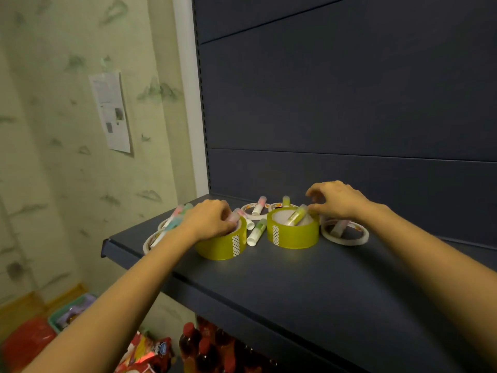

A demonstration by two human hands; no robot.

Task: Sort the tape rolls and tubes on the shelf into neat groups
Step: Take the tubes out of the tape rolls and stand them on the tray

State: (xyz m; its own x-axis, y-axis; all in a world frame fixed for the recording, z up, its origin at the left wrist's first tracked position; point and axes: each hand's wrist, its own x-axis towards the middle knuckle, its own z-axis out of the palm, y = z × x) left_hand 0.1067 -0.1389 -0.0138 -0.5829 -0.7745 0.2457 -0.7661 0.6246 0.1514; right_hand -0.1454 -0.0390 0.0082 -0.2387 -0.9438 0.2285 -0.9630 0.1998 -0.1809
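— Now, what is listed on the shelf (295, 278)?

— Everything is placed from the right yellow roll (293, 235), taken as marker. A yellow-green tube (295, 216) is leaned inside its core. A left yellow roll (223, 247) is set to the marker's left, near but apart, and a green-capped tube (255, 234) is laid flat between the two.

— And the thin white tape?

— One white roll (345, 239) is laid flat just right of the marker, with a pale tube (339, 228) inside its ring. Two back white rolls (251, 212) are seen behind the marker, each with a tube in it. More white rolls and a tube cluster (176, 218) are found far left of the marker, partly hidden by a forearm.

— How are the grips recorded?

— The left grip (209, 219) is curled down over the left yellow roll's core and closed about a pink-capped tube (236, 213). The right grip (338, 201) is half open at the marker's back rim, fingers hooked, tips by the yellow-green tube's upper end. Whether that tube is held cannot be told.
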